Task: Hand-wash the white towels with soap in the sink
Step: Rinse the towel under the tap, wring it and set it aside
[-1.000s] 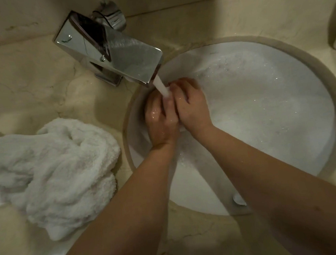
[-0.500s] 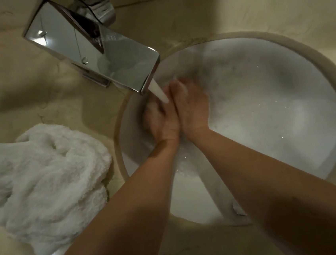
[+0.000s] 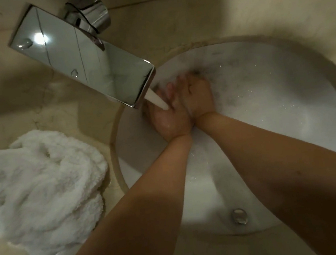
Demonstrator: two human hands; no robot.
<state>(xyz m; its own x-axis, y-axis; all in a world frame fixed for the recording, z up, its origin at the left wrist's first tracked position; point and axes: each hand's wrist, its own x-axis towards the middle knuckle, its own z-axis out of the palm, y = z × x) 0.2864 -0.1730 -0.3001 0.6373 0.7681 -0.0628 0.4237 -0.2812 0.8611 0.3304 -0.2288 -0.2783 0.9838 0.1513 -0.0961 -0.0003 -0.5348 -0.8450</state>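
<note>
White porcelain forms the round sink [image 3: 292, 176], its bowl foamy with suds. A white towel [image 3: 40, 188] lies bunched on the beige counter [image 3: 192, 16] left of the basin, its long axis running from the counter's near edge up toward the tap. The chrome faucet [image 3: 81, 59] slants down-right, pouring water [image 3: 157, 101] onto the left hand [image 3: 170, 118], fingers straight. The right hand [image 3: 198, 97] presses against it, fingers extended; neither holds anything.
</note>
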